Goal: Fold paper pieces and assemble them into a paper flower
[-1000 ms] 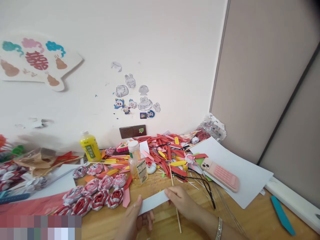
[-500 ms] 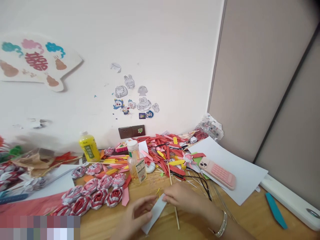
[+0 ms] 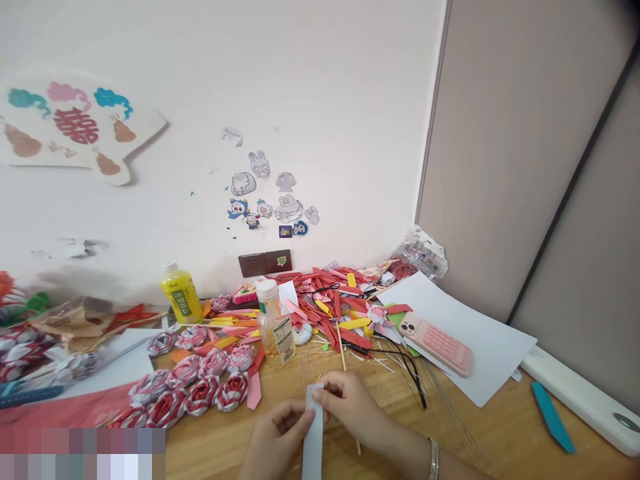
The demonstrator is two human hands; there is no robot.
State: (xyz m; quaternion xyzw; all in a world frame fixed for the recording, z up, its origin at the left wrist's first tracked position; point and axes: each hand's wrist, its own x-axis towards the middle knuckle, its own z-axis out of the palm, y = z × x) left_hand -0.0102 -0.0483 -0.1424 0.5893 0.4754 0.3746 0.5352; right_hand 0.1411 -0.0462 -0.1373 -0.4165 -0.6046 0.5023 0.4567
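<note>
A narrow white paper strip (image 3: 313,440) stands nearly upright between my hands, low in the middle of the view. My left hand (image 3: 280,430) pinches its left edge with thumb and fingers. At the strip's upper right end, my right hand (image 3: 345,407) pinches it too, and a bracelet shows on that wrist. A thin wooden stick (image 3: 343,350) lies on the table, partly hidden behind my right hand. Several red, pink and white paper roses (image 3: 200,395) sit to the left of my hands.
Behind my hands stand a clear bottle (image 3: 276,333) and a yellow bottle (image 3: 181,293). Folded red and yellow paper strips (image 3: 320,313) are heaped by the wall. At right lie a pink phone (image 3: 437,345) on white sheets (image 3: 493,347), and a teal strip (image 3: 553,417).
The paper strip has turned from a slant to nearly upright. My left hand has closed its fingers on the strip's edge, and my right hand has shifted slightly.
</note>
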